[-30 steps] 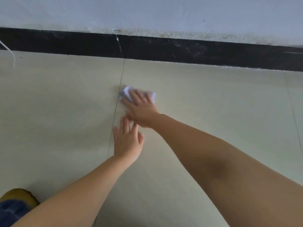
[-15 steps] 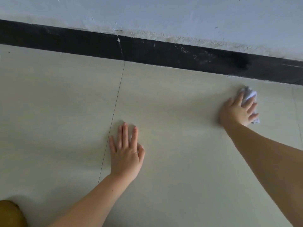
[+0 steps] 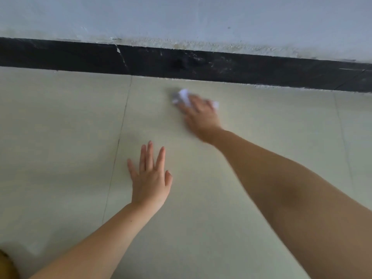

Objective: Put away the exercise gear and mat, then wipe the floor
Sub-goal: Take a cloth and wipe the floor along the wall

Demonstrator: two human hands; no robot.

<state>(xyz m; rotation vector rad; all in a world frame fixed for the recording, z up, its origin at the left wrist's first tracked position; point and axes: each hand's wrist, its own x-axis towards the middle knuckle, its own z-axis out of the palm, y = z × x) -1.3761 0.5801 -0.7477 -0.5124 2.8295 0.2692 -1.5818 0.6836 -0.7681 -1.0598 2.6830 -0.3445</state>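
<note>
The left hand (image 3: 150, 181) lies flat on the pale floor tile (image 3: 60, 148), palm down, fingers straight and slightly spread, holding nothing. It sits just right of a thin grout line (image 3: 118, 141) that runs from the skirting toward the camera.

The right hand (image 3: 201, 115) is extended further forward, resting on a white cloth (image 3: 184, 96) (crumpled, with parts showing past the fingertips on the left and at the right side of the hand). The cloth lies on the floor, near the black skirting board (image 3: 221, 65) but apart from it. The right hand and the cloth are motion-blurred; the fingers appear laid over the cloth and pressing it down, but whether they curl round it cannot be told from the picture.

Above the skirting board stands a pale blue-white wall (image 3: 181, 17), rough and discoloured along its lower edge. A second grout line (image 3: 342, 127) crosses the tile at the far right
</note>
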